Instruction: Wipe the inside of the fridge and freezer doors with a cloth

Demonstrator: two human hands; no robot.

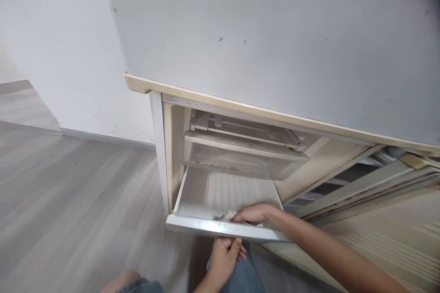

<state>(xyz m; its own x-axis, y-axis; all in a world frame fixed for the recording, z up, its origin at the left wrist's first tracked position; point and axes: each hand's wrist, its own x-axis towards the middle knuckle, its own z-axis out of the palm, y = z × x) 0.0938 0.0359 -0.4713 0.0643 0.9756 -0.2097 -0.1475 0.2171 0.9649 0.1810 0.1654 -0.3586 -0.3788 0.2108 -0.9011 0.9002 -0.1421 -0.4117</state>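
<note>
A pale refrigerator shelf (220, 192) with a ribbed floor sticks partly out of a small open refrigerator (167, 146). Over its front rim (206, 225) reaches my right hand (254, 214), its fingers closed on a crumpled white cloth (228, 216) that lies against the inner side of the rim. Just below the same rim is my left hand (226, 254), fingers loosely curled and thumb folded toward them. Its top meets or nearly meets the shelf's underside; I cannot tell which. Nothing shows in that hand.
Above the shelf, a translucent drawer (233, 158) sits under a slatted vent panel (240, 128). The refrigerator door (388, 233) stands open at the right, with door racks (343, 178). A grey top (275, 46) juts overhead. Grey wooden floor (103, 192) lies left, beside a white wall (79, 55).
</note>
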